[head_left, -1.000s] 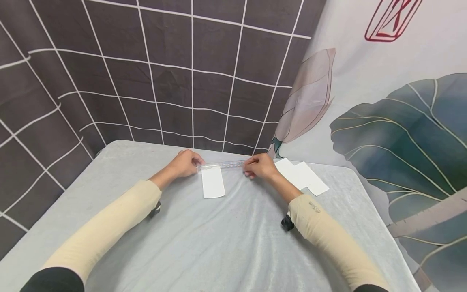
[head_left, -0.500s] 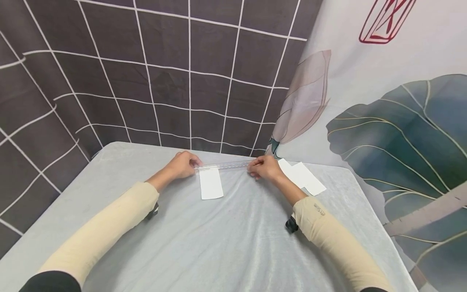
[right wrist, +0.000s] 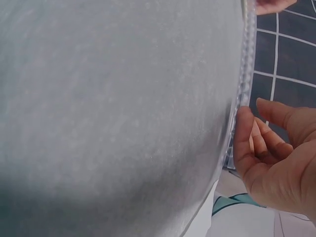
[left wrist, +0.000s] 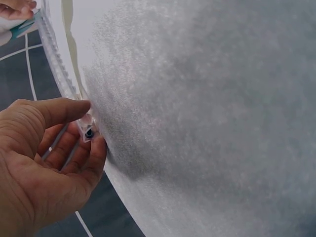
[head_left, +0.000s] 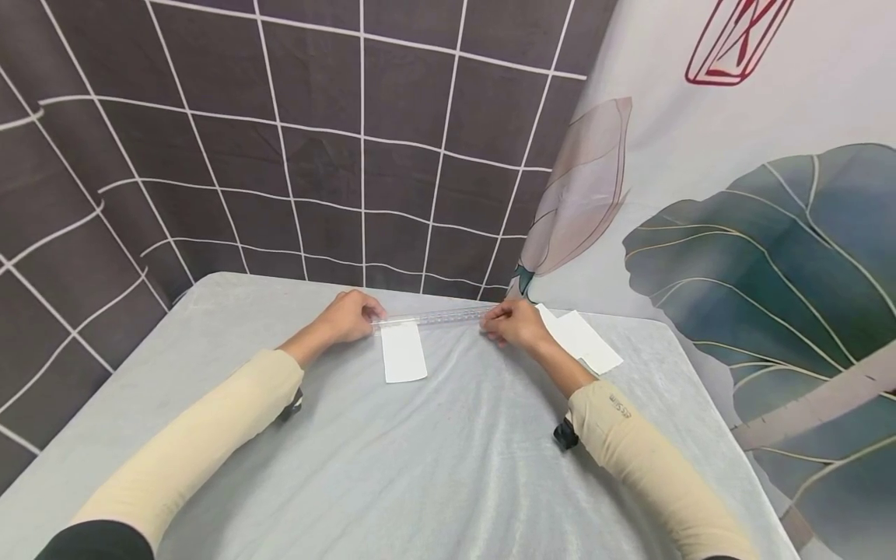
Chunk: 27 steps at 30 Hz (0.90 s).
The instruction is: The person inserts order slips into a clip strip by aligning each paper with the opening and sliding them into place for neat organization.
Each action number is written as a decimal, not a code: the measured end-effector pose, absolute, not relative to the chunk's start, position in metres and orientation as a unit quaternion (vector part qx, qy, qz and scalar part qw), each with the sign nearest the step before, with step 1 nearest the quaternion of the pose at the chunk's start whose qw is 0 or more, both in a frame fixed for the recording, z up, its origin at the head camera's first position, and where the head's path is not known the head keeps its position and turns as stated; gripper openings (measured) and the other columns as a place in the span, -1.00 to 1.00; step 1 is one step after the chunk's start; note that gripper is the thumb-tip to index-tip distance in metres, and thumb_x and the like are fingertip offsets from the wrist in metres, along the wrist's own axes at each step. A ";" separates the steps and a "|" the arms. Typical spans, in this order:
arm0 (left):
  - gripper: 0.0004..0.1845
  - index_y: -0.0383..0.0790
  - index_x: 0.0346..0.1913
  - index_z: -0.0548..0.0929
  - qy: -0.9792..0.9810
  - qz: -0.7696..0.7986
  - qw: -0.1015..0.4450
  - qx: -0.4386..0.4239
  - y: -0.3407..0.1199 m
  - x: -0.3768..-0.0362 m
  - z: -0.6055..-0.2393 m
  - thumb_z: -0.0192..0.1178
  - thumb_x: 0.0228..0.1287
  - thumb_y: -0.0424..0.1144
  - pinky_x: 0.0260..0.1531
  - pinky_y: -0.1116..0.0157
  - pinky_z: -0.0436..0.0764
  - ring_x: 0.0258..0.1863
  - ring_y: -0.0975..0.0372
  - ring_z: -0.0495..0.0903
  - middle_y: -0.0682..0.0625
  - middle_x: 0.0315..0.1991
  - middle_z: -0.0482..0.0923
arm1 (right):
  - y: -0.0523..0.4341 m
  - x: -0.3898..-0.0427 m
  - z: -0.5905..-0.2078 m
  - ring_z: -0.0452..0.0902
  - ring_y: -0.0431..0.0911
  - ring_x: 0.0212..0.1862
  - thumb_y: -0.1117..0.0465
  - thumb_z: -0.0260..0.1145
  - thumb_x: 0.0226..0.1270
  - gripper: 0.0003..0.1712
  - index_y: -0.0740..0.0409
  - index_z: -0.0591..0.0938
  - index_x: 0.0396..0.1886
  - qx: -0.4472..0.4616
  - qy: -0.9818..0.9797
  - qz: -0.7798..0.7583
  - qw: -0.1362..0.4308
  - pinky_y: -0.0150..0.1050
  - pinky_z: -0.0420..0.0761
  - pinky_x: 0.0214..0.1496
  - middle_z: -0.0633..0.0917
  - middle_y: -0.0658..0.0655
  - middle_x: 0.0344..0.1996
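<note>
A clear plastic ruler lies crosswise at the far side of the grey cloth-covered table, along the top edge of a small white paper slip. My left hand pinches the ruler's left end; the left wrist view shows thumb and fingers of this hand around the ruler's end. My right hand holds the right end. In the right wrist view my right hand has its thumb against the ruler's edge and its fingers curled behind.
More white paper pieces lie just right of my right hand near the table's back right corner. A dark tiled-pattern curtain and a leaf-print cloth hang close behind the table. Both forearms rest over the grey cloth.
My right hand has slid a little to the right along the ruler, so more of the ruler shows between the hands. The left hand, ruler and paper slip have stayed in place.
</note>
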<state>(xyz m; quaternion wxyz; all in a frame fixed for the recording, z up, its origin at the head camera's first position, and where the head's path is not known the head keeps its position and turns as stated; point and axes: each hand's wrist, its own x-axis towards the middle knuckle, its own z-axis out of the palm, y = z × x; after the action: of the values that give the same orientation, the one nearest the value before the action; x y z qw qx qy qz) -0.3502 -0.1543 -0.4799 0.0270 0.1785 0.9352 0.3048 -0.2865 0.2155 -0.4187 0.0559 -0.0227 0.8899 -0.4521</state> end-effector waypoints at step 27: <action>-0.50 -0.30 -0.06 0.91 0.931 0.315 0.024 0.181 -0.143 -0.315 -0.442 0.21 -0.13 -0.53 -0.02 0.11 0.74 -0.18 0.02 0.76 -0.16 -0.22 0.86 | 0.242 -0.275 -0.415 0.79 -0.15 -0.32 0.18 0.51 0.51 -0.67 0.33 0.84 0.09 0.020 0.906 -0.421 0.035 -0.29 0.78 -0.28 0.91 0.19 -0.20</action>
<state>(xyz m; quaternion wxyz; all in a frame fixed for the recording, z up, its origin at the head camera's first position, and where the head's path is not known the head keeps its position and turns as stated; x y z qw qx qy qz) -0.3152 -0.1426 -0.4421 0.0240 0.1810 0.9313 0.3152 -0.2751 0.2423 -0.4148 0.0355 0.0203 0.9060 -0.4213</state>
